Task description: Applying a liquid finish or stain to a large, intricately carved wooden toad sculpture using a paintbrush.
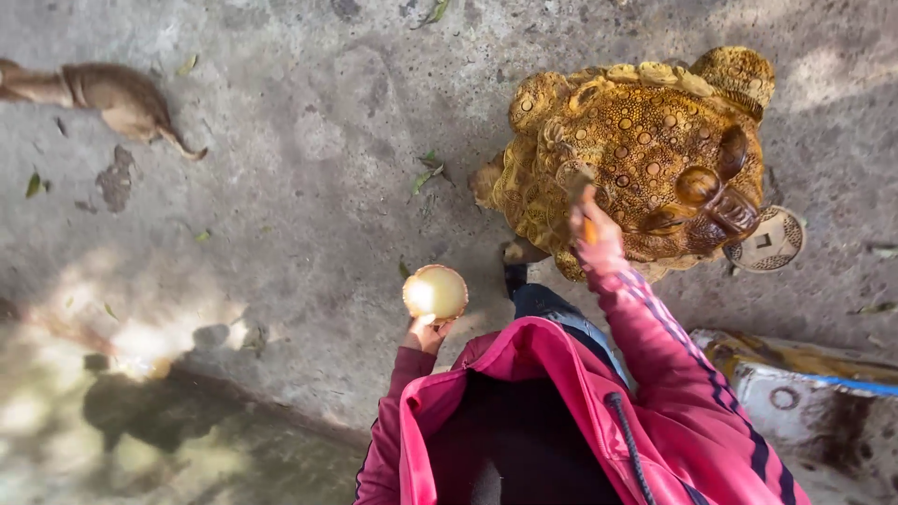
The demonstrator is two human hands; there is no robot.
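A large carved toad figure (645,150), glossy golden brown with raised round bumps, sits on the concrete ground (309,168) with a round coin (769,241) at its mouth. My right hand (591,234) is against the toad's side and grips a thin orange-handled brush (587,217) whose tip touches the carving. My left hand (426,332) holds up a small round cup (436,293) with pale yellowish liquid, to the left of the toad. Pink jacket sleeves cover both arms.
A brown animal (103,93) lies at the upper left on the concrete. Scattered green leaves (426,176) dot the ground. A stained white block with a blue strip (804,393) stands at the lower right. A wet shaded patch (140,421) spreads lower left.
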